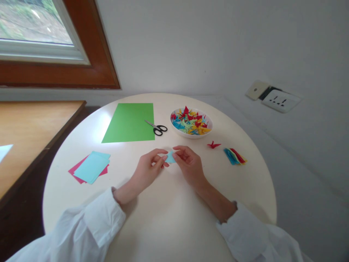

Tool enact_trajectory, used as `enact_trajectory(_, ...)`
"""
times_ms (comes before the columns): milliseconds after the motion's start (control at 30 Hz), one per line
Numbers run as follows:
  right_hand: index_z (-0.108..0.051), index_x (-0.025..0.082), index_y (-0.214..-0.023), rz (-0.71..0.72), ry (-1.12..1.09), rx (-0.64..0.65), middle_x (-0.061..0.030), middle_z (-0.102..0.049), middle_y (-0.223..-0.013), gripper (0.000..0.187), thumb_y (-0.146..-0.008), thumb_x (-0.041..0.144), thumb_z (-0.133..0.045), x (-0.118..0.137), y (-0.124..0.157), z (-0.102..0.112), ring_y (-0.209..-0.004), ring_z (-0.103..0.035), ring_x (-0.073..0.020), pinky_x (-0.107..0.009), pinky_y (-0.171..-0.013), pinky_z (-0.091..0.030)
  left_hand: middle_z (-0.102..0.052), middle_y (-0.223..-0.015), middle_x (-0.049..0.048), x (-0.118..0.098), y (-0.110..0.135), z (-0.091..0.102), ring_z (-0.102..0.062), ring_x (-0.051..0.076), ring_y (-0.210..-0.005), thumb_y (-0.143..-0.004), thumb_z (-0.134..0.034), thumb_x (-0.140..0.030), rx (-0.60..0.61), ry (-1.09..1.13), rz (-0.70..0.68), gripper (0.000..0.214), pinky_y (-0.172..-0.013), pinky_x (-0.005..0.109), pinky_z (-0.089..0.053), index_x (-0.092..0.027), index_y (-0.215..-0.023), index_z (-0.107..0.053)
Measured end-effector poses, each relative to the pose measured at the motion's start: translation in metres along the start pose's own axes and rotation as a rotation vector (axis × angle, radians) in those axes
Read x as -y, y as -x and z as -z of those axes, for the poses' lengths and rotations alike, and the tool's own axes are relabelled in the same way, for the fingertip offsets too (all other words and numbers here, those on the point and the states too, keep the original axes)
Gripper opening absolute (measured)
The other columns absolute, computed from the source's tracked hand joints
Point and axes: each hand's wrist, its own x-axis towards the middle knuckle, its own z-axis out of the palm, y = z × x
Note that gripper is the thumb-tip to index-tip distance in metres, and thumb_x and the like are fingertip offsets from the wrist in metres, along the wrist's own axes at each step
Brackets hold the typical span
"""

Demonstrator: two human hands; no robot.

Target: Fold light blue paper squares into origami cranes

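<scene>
A small piece of light blue paper (170, 157), apparently folded, is pinched between my two hands above the middle of the table. My left hand (150, 163) grips its left side between thumb and fingers. On the other side, my right hand (190, 164) holds it the same way. The fingertips cover parts of the paper, so its exact folds cannot be made out. A red paper crane (213, 145) lies beyond my right hand. Past both hands stands a white bowl (191, 136) full of small paper cranes in red, yellow, blue and pale green.
Black-handled scissors (157, 128) rest partly on a green sheet (131, 122) at the back. Light blue and pink paper sheets (92, 167) lie at the left. Folded coloured papers (234, 156) sit at the right of the round white table (163, 225). A wall socket (280, 100) is at right.
</scene>
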Motion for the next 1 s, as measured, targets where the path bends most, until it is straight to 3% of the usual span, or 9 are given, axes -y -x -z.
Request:
enact_trajectory(133, -0.058, 0.019, -0.085, 0.003, 0.036, -0.033, 0.002, -0.057, -0.063, 0.015, -0.072, 0.027, -0.057, 0.0006, -0.0016, 0.0004, -0.059, -0.053, -0.0116, -0.024, -0.056, -0.041, -0.063, -0.068, 0.0013, -0.0018, 0.0026, 0.0021, -0.057, 0.012, -0.064, -0.078, -0.051, -0.028, -0.034, -0.155, -0.153, 0.032, -0.055, 0.02, -0.043, -0.016, -0.107, -0.052)
enact_trajectory(233, -0.058, 0.019, -0.083, -0.001, 0.083, -0.043, 0.001, -0.059, -0.065, 0.013, -0.073, 0.027, -0.055, 0.0001, -0.0027, 0.0012, -0.06, -0.054, -0.0121, -0.024, -0.057, -0.041, -0.066, -0.083, 0.0034, -0.0006, 0.0032, 0.0026, -0.057, 0.012, -0.071, -0.074, -0.057, -0.024, -0.057, -0.258, -0.288, 0.027, -0.064, 0.022, -0.045, -0.017, -0.1, -0.057)
enact_trajectory(333, -0.059, 0.019, -0.082, -0.009, 0.116, -0.048, 0.0006, -0.059, -0.065, 0.013, -0.073, 0.026, -0.054, -0.0004, -0.0031, 0.0017, -0.061, -0.054, -0.0127, -0.025, -0.057, -0.041, -0.067, -0.083, 0.0038, 0.0023, 0.0023, 0.0024, -0.058, 0.012, -0.072, -0.074, -0.056, -0.021, -0.078, -0.295, -0.352, 0.016, -0.069, 0.023, -0.046, -0.017, -0.09, -0.061)
enact_trajectory(467, -0.059, 0.019, -0.083, -0.002, 0.082, -0.022, 0.0002, -0.058, -0.065, 0.015, -0.073, 0.03, -0.054, -0.0004, -0.0027, 0.0008, -0.063, -0.054, -0.0132, -0.025, -0.057, -0.042, -0.068, -0.076, 0.0034, 0.0033, 0.0008, 0.0022, -0.058, 0.013, -0.069, -0.076, -0.055, -0.022, -0.105, -0.281, -0.304, 0.012, -0.067, 0.023, -0.046, -0.016, -0.081, -0.064)
enact_trajectory(667, -0.058, 0.02, -0.089, -0.011, 0.02, 0.072, -0.0023, -0.061, -0.081, 0.026, -0.069, 0.036, -0.061, 0.0018, 0.0001, -0.0009, -0.071, -0.056, -0.0139, -0.025, -0.061, -0.043, -0.068, -0.074, 0.0034, 0.0018, -0.0016, 0.0027, -0.059, 0.013, -0.067, -0.077, -0.053, -0.025, -0.143, -0.16, -0.178, 0.015, -0.063, 0.022, -0.046, -0.015, -0.075, -0.064)
enact_trajectory(1000, -0.058, 0.019, -0.081, -0.007, 0.036, 0.112, -0.0004, -0.059, -0.077, 0.015, -0.07, 0.03, -0.061, 0.002, 0.0001, 0.0, -0.067, -0.054, -0.0124, -0.023, -0.06, -0.043, -0.069, -0.08, 0.0055, 0.0047, -0.0038, 0.0027, -0.061, 0.015, -0.073, -0.076, -0.054, -0.027, -0.143, -0.03, -0.143, 0.017, -0.068, 0.024, -0.047, -0.015, -0.079, -0.065)
